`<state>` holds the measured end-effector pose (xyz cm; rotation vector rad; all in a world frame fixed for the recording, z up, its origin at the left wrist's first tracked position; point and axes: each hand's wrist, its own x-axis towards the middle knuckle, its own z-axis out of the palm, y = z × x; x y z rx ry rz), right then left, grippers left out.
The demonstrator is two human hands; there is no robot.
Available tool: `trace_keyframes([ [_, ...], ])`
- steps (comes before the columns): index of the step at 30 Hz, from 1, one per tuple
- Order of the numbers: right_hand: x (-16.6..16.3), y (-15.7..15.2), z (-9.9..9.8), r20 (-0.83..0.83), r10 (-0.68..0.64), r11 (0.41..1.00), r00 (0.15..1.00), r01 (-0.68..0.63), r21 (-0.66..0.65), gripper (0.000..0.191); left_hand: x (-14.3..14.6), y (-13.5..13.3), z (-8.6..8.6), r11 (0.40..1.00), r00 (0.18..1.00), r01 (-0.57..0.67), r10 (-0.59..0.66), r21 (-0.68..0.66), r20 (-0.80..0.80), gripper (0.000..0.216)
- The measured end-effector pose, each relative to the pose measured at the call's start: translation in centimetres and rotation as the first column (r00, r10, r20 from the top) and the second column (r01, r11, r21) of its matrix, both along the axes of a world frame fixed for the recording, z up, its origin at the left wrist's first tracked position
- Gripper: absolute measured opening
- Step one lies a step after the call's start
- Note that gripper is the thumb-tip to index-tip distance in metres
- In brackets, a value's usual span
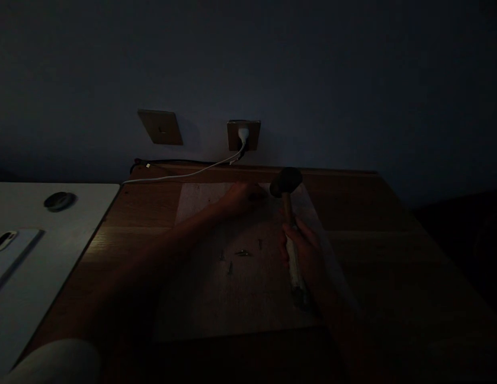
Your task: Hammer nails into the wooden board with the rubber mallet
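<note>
In dim light, my right hand (306, 248) is wrapped round the pale wooden handle of a mallet (286, 182). Its dark, blunt head points up and away from me, above the right part of a pale board (208, 309). My left hand (242, 197) is at the far edge of the board, left of the mallet head, with fingers curled together; what they hold, if anything, is too dark to make out. Several small metal nails or screws (243, 253) lie loose on the board between my two forearms.
The board lies on a brown wooden table (132, 208). A white cable (172, 177) runs across its back left corner to a plug in a wall socket (232, 136). On the left, a white surface (88, 213) bears a round dark object (59, 201).
</note>
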<state>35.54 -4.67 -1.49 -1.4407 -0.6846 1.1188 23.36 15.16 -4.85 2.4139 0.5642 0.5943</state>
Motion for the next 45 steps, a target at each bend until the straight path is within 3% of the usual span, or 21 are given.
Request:
trace_keyframes([
  [4, 0.0, -0.2, -0.3, 0.071, 0.047, 0.999, 0.996, -0.045, -0.025, 0.041, -0.1, -0.3, 0.1, 0.993, 0.997, -0.078, 0.08, -0.091, 0.022, 0.044],
  [7, -0.1, -0.4, -0.6, 0.078, 0.072, 0.996, 0.994, -0.067, -0.061, 0.039, -0.1, -0.5, 0.2, 0.989, 0.997, -0.066, 0.072, -0.133, 0.042, 0.043],
  [16, -0.2, -0.6, -0.3, 0.116, 0.112, 0.993, 0.987, -0.108, -0.041, 0.028, -0.1, -0.1, 0.0, 0.988, 0.996, -0.057, 0.066, -0.144, 0.055, 0.05],
  [25, -0.2, -0.7, -0.8, 0.111, 0.148, 0.984, 0.983, -0.135, -0.114, 0.034, 0.0, -0.2, 0.0, 0.989, 0.994, -0.105, 0.108, -0.1, 0.03, 0.056],
  [36, -0.2, -0.7, -0.6, 0.125, 0.174, 0.981, 0.977, -0.161, -0.104, 0.034, 0.0, -0.1, -0.2, 0.99, 0.994, -0.103, 0.105, -0.095, 0.013, 0.056],
  [40, -0.2, -0.7, -0.6, 0.108, 0.159, 0.984, 0.981, -0.149, -0.098, 0.034, -0.4, 0.1, 1.3, 0.991, 0.994, -0.102, 0.1, -0.086, -0.035, 0.051],
  [43, -0.2, -0.7, -0.5, 0.088, 0.116, 0.992, 0.989, -0.11, -0.067, 0.034, -1.3, -0.7, 4.0, 0.992, 0.976, -0.108, 0.118, 0.061, -0.183, 0.032],
  [45, -0.2, -0.7, -0.4, 0.072, 0.083, 0.996, 0.994, -0.079, -0.052, 0.035, -2.0, -2.2, 6.1, 0.993, 0.934, 0.012, 0.032, 0.121, -0.356, 0.018],
])
